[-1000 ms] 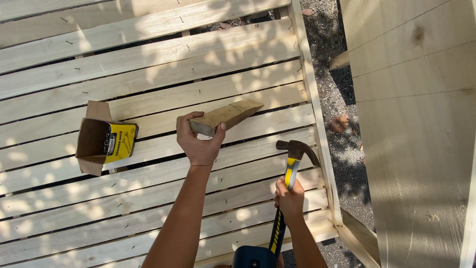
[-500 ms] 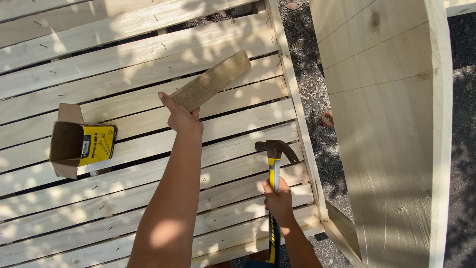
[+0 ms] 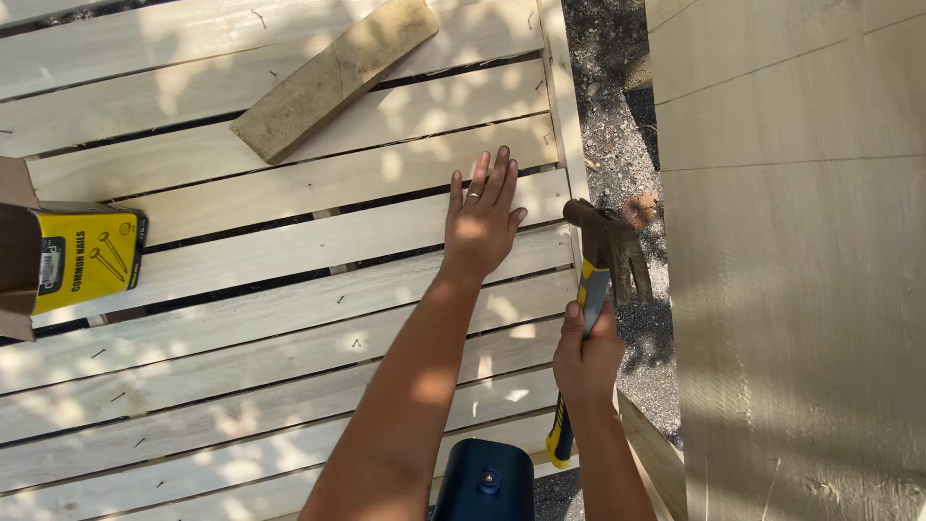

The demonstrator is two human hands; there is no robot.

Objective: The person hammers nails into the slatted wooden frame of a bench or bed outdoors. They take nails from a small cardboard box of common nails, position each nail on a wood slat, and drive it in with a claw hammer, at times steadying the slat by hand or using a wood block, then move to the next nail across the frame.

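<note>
My left hand (image 3: 482, 224) lay flat and open, fingers spread, palm down on a pale wooden slat (image 3: 318, 183) of the slatted panel (image 3: 193, 367) that served as my surface. It held nothing. A ring showed on one finger.

My right hand (image 3: 585, 359) was closed around the yellow-and-grey handle of a claw hammer with a rusty brown steel head (image 3: 610, 253). The head stood over the right edge board (image 3: 559, 106) of the panel, above the gravel ground (image 3: 617, 125); I could not tell whether it touched the wood.

A short, weathered block of wood (image 3: 333, 77) lay loose and diagonal across the upper slats, well apart from both hands. An open cardboard box with a yellow label showing nails (image 3: 68, 256) sat at the left edge of the panel. A tall panel of pale boards (image 3: 791, 270) stood to the right. A dark blue rounded object (image 3: 482, 480) appeared at the bottom, between my forearms.
</note>
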